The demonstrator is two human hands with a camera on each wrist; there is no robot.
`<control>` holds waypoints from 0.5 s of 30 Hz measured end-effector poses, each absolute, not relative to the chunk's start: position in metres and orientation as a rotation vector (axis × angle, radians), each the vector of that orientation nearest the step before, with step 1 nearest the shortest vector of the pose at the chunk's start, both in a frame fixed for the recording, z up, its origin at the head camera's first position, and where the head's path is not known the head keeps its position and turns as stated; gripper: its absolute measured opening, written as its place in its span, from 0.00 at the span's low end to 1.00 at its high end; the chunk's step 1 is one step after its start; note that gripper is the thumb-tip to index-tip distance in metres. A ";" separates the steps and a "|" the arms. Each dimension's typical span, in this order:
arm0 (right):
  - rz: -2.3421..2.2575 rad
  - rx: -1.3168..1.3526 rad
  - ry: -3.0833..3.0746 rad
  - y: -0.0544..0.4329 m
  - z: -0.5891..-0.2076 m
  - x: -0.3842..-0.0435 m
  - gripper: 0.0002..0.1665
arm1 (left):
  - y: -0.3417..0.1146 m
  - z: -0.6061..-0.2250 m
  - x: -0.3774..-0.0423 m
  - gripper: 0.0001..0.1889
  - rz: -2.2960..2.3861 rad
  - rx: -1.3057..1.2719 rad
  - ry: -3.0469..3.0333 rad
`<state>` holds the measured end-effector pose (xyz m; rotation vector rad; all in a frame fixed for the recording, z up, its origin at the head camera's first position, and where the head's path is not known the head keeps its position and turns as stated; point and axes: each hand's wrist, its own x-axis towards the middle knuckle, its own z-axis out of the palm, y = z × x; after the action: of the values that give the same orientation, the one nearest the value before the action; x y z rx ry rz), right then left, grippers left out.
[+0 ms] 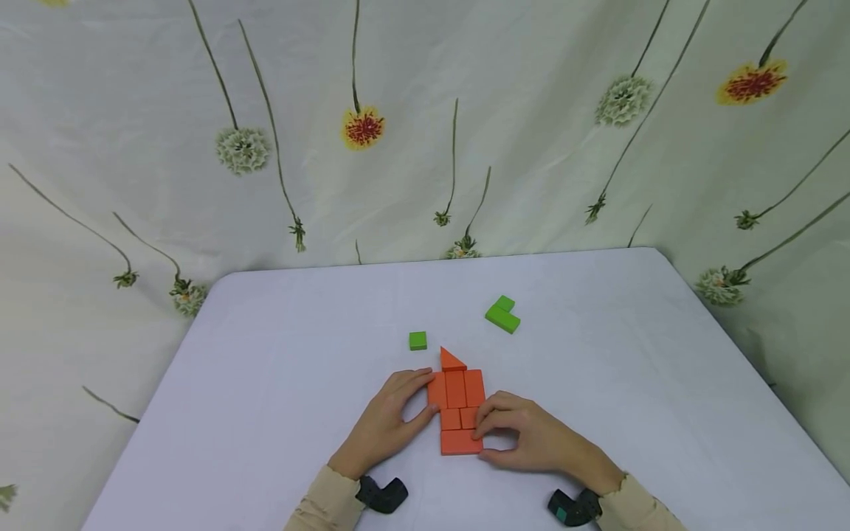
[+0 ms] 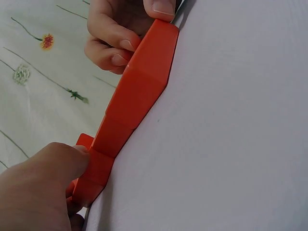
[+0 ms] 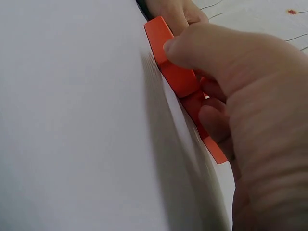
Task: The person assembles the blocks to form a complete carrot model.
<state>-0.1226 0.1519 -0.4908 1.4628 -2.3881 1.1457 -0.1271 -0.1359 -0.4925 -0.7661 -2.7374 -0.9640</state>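
Observation:
Flat orange blocks lie side by side on the table, with an orange triangle block (image 1: pixel 451 361) at the top. My left hand (image 1: pixel 385 420) spans the left upper orange block (image 1: pixel 437 391), index finger at its far end and thumb at its near end. My right hand (image 1: pixel 524 431) pinches the right end of the long bottom orange block (image 1: pixel 458 442), fingertips also over the small right orange block (image 1: pixel 468 417). In the right wrist view the right thumb presses on the bottom block's (image 3: pixel 156 38) near side. Much of the fingers' contact on the right edge is hidden.
Beyond the orange shape lie a small green block (image 1: pixel 417 341) and, farther right, an L-shaped green piece (image 1: pixel 502 316). A white cloth covers the table (image 1: pixel 299 332). Behind it hangs a flower-printed curtain (image 1: pixel 412 184). Dark devices are strapped on both wrists.

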 end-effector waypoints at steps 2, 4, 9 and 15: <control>1.150 1.455 -2.393 0.152 -0.490 -0.122 0.11 | -0.136 -0.493 -0.127 0.29 -0.958 -0.765 -2.739; 1.158 1.446 -2.402 0.152 -0.490 -0.121 0.11 | -0.136 -0.493 -0.127 0.29 -0.959 -0.763 -2.740; 1.179 1.423 -2.432 0.152 -0.489 -0.120 0.11 | -0.135 -0.492 -0.127 0.29 -0.967 -0.759 -2.742; 1.159 1.418 -2.433 0.152 -0.490 -0.121 0.11 | -0.135 -0.492 -0.127 0.29 -0.967 -0.749 -2.751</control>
<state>-0.1205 0.1516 -0.4902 1.4176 -2.4331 1.1588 -0.1269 -0.1349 -0.4918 -0.7488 -2.7513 -0.9666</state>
